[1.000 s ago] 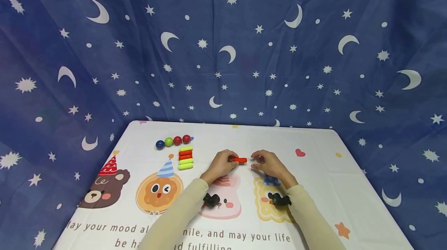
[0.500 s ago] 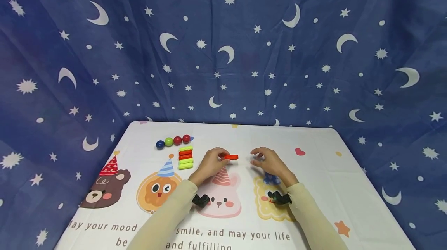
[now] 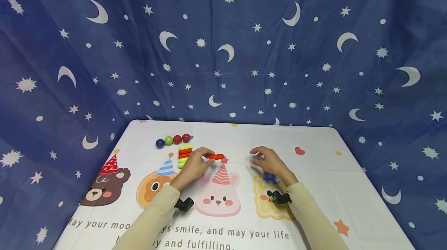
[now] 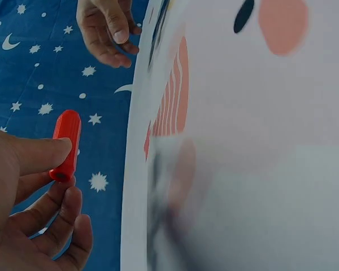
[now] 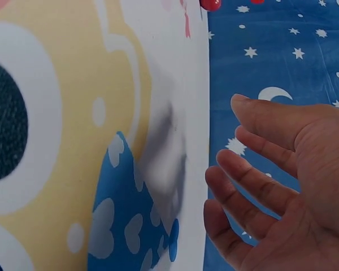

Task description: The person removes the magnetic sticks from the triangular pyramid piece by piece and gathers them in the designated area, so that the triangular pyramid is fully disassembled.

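My left hand [image 3: 195, 163] pinches a short red ridged stick [image 3: 217, 156] between thumb and fingers. In the left wrist view the red ridged stick [image 4: 71, 127] lies under the thumb, and the other fingers are loosely curled below it. A stack-like row of yellow-green and red sticks [image 3: 185, 152] lies just left of this hand, which partly hides it. To the right, my right hand [image 3: 269, 161] hovers over the table with fingers spread and loosely bent. Nothing is between the fingers of the right hand [image 5: 305, 180] in its wrist view.
A line of small balls lies behind the sticks: a blue ball [image 3: 160, 143], a green ball [image 3: 168, 140] and two red balls [image 3: 177, 139]. The white table cover [image 3: 314, 203] carries printed cartoon figures and words. A blue star-and-moon curtain [image 3: 244, 48] hangs behind.
My left hand has carried the red stick leftward from near the right hand to beside the row of sticks. The right hand has stayed almost in place.
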Motion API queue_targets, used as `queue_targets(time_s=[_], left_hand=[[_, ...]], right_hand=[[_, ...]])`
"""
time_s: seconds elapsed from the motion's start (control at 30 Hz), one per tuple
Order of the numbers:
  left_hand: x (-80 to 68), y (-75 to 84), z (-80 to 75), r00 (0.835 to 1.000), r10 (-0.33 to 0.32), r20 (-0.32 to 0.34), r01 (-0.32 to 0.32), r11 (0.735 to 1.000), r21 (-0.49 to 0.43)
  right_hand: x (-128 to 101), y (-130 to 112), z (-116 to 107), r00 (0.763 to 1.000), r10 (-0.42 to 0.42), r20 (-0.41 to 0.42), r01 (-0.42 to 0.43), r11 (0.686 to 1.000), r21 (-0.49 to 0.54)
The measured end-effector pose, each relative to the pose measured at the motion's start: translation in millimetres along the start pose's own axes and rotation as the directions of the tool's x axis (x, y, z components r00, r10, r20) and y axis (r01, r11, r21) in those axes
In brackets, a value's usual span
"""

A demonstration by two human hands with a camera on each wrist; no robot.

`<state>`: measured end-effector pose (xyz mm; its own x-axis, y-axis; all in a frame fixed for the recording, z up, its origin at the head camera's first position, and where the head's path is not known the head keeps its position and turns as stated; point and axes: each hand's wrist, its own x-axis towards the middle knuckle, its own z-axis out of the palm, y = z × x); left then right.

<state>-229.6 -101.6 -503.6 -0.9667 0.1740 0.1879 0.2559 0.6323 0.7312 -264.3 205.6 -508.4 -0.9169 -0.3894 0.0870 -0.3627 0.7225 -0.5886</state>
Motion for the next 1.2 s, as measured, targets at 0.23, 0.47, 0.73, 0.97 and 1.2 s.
queue_targets(time_s=[0.23,0.47,0.73,0.97,1.2], left_hand=[[-10.6,-9.0,-21.2,0.999,-0.017,-0.050,0.018,1.000,0.021],[-27.9,-19.9,-35.1,0.998,-0.022,-0.066,0.027,0.996,0.080],[-44.8,-34.4,-46.4,0.997,-0.025,-0.070,0.034,0.991,0.129],[-56.4,-45.7,-54.7,0.994,-0.089,-0.060,0.098,0.981,0.170],[-56.8,-52.5,-61.1,0.992,-0.125,-0.030,0.128,0.978,0.165]], right_hand=[[1.9,-0.8,-0.4,1.000,-0.005,0.006,0.005,1.000,-0.013],[2.6,-1.7,2.0,1.000,-0.009,0.008,0.010,1.000,-0.009],[2.5,-0.3,5.6,1.000,-0.008,0.015,0.009,1.000,-0.008],[0.4,-0.8,6.9,1.000,-0.006,0.030,0.006,1.000,0.002],[3.1,-2.9,5.2,0.999,0.005,0.036,-0.005,1.000,0.014]])
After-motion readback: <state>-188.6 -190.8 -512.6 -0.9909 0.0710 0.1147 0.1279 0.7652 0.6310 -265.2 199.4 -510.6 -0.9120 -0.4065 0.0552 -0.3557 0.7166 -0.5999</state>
